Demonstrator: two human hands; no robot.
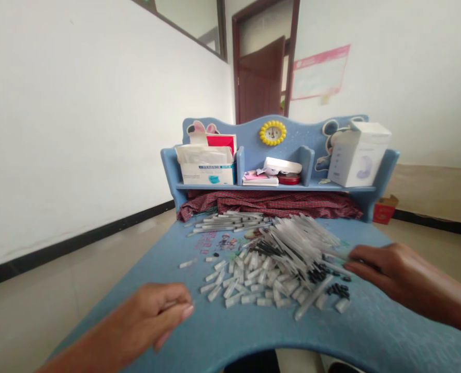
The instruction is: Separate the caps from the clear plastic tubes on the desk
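Observation:
My left hand (158, 313) is over the table's near left, its fingers closed in a pinch. A small thin piece shows between them, too hidden to name. On the right, my right hand (389, 269) is closed around the end of a clear pen barrel (340, 254), beside the pile; motion blurs it. Many clear pen barrels (298, 235) are heaped in the middle. In front of them are loose translucent pen caps (254, 274) and small black plugs (339, 291). One barrel (313, 298) lies apart, slanted, in front. Farther back are pens with dark bands (230, 221).
The blue table (145, 269) has a curved cut-out at its near edge. A shelf at the back holds a mask box (207, 173), a white carton (358, 155) and a red round tin (288, 179). Checked cloth (269, 203) lies beneath it. A yellow clock (272, 133) hangs above.

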